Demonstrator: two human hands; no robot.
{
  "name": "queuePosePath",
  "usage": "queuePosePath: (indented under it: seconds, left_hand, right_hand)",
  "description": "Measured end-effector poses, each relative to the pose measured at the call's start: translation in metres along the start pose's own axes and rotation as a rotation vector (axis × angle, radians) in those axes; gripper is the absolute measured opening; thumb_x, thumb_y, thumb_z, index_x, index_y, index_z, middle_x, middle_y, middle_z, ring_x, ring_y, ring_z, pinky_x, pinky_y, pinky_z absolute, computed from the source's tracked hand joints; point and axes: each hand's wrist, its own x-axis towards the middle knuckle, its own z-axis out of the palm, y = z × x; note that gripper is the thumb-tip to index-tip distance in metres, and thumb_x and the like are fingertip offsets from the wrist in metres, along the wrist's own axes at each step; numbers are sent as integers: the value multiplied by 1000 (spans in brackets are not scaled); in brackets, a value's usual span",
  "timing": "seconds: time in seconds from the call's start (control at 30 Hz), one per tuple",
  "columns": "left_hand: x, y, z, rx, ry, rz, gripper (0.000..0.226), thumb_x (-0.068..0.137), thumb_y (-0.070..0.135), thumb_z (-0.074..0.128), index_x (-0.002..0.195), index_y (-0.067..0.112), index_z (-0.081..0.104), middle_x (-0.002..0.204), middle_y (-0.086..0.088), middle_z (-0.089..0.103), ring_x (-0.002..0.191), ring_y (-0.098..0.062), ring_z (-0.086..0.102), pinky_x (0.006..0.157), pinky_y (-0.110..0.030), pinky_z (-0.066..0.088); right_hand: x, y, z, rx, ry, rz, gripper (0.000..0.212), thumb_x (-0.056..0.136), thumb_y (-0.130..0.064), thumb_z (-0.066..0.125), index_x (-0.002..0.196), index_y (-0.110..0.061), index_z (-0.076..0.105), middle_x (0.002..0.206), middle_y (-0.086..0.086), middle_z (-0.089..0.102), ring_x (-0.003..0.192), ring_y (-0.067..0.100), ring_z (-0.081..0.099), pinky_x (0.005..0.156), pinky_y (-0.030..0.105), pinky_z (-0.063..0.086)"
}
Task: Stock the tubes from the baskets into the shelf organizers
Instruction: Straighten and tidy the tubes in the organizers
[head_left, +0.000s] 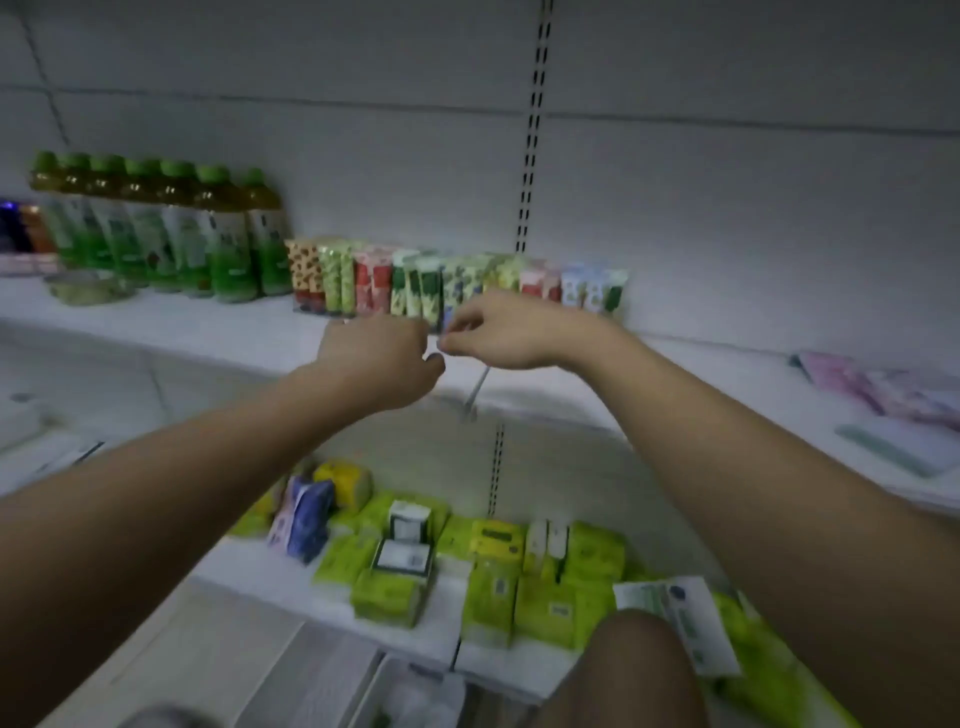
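A row of patterned tubes (415, 283) stands upright in clear organizers (311, 306) on the white middle shelf (260, 338), in orange, green, red, blue and pink prints. My right hand (504, 332) is at the front of the row, and its fingertips pinch the lower end of a blue-patterned tube (451, 299). Just to its left, my left hand (382, 358) shows its back to the camera with its fingers curled under. What those fingers touch is hidden. The two hands almost meet. The picture is blurred.
Green-capped drink bottles (171, 228) line the shelf left of the tubes. Pink flat packs (883, 389) lie at the far right. On the lower shelf (270, 587) sit green packets (488, 587) and a blue pack (304, 519). My knee (639, 675) is at the bottom.
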Motion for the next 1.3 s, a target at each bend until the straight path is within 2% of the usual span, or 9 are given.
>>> queuePosePath:
  seconds: [0.13, 0.3, 0.4, 0.5, 0.63, 0.83, 0.97, 1.2, 1.3]
  left_hand:
    - [-44, -38, 47, -110, -192, -58, 40, 91, 53, 46, 111, 21, 61, 111, -9, 65, 104, -30, 60, 92, -37, 46]
    - [-93, -74, 144, -250, -478, -169, 42, 88, 52, 46, 96, 15, 64, 113, -19, 64, 111, -35, 58, 96, -39, 45]
    - [-125, -82, 209, -319, -621, -262, 41, 93, 42, 50, 110, 7, 64, 123, -21, 61, 116, -34, 56, 96, -35, 44]
    - [-152, -83, 273, -362, -754, -310, 46, 95, 40, 49, 122, 4, 59, 132, -19, 55, 121, -32, 53, 96, -33, 42]
    - [-178, -83, 346, -426, -885, -370, 46, 95, 39, 48, 123, 4, 57, 130, -16, 57, 116, -31, 55, 90, -33, 43]
    - [-202, -69, 434, -554, -1005, -536, 45, 96, 32, 50, 131, 5, 48, 129, -15, 56, 115, -30, 56, 93, -36, 45]
    - [-214, -63, 496, -602, -1059, -571, 46, 96, 34, 46, 135, 9, 45, 133, -11, 54, 119, -28, 53, 100, -38, 45]
    - [-230, -59, 570, -591, -1002, -554, 53, 96, 13, 45, 147, 8, 29, 149, -14, 33, 129, -32, 44, 96, -42, 46]
    - [-232, -49, 588, -542, -996, -563, 60, 95, 10, 46, 150, 8, 22, 151, -14, 30, 130, -32, 43, 93, -42, 47]
  right_hand:
    - [-4, -17, 57, -70, -195, 3, 41, 95, -50, 52, 116, -18, 67, 121, 4, 63, 106, 28, 62, 93, 48, 53]
    - [0, -4, 163, -11, -357, 42, 33, 95, -38, 55, 107, -11, 69, 104, 9, 68, 88, 27, 65, 79, 40, 58]
    - [7, 13, 233, 21, -449, 90, 35, 97, -33, 52, 106, -3, 69, 95, 14, 65, 76, 28, 60, 66, 37, 54]
    - [14, 33, 295, 100, -544, 182, 36, 100, -26, 49, 94, 5, 67, 67, 12, 43, 53, 23, 35, 47, 30, 32]
    - [25, 62, 377, 167, -594, 307, 41, 98, -20, 51, 61, -7, 38, 59, 9, 25, 51, 23, 23, 55, 31, 25]
    - [34, 98, 488, 238, -662, 556, 14, 96, -23, 48, 91, -10, 50, 87, 17, 58, 80, 33, 61, 64, 33, 43]
    - [41, 122, 555, 204, -761, 588, 15, 95, -18, 45, 89, -19, 58, 88, 11, 57, 73, 23, 50, 63, 29, 40]
    - [45, 150, 652, 223, -924, 563, 21, 100, -26, 36, 102, -16, 53, 93, 5, 54, 87, 24, 52, 91, 42, 46]
    - [49, 149, 664, 233, -890, 593, 40, 102, -26, 35, 141, -19, 38, 125, 9, 52, 106, 27, 53, 89, 40, 47]
